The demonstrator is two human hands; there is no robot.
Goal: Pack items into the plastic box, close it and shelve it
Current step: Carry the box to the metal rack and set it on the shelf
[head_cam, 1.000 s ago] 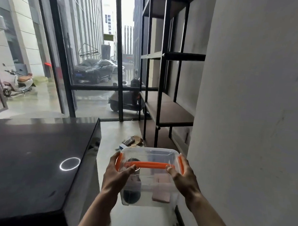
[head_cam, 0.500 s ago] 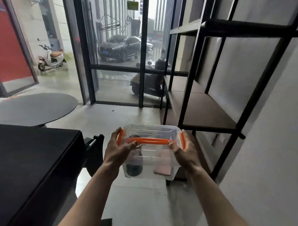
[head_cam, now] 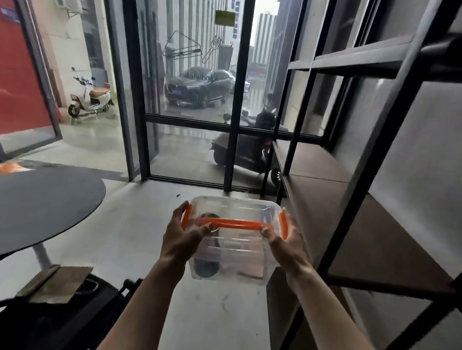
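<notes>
Clear plastic box with orange clasps and handle (head_cam: 235, 243) was carried in mid-air, lid on, near the brown shelf board (head_cam: 355, 222). Left hand (head_cam: 181, 237) and right hand (head_cam: 287, 243) clamped its ends. Risk: slick walls slipping, or corner striking the black metal shelf frame (head_cam: 357, 164).

Contents of the plastic box (head_cam: 231, 254) are showing only as a dark round shape and a pinkish slab, blurred through the clear walls. Fingers of both hands are hiding behind its ends. Shelf rack (head_cam: 356, 196) is running off the right edge, motion-blurred.
</notes>
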